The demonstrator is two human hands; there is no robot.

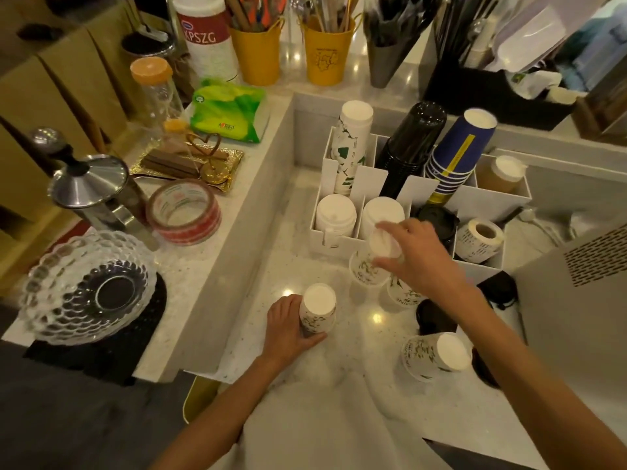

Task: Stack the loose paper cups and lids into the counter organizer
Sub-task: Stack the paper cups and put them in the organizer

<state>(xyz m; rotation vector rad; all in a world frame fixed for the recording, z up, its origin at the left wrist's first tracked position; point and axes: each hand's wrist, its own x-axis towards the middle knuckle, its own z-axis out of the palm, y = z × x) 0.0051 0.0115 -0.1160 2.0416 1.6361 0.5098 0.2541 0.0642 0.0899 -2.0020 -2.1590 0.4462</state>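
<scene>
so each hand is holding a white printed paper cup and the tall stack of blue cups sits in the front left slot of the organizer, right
Not quite. In the head view the tall stack of blue paper cups leans in a back-row slot of the white counter organizer, right of centre. Each hand, left hand and right hand, does hold a white printed cup.

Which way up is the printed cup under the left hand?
Upside down. The printed cup stands on the counter with its flat white base facing up and its wider mouth down; the left hand grips its side.

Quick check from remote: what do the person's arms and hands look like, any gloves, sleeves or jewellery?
Both hands, left and right, are bare, without gloves. Both forearms are uncovered up to the frame edge, with no sleeves showing. No watch, ring or bracelet is visible.
</scene>
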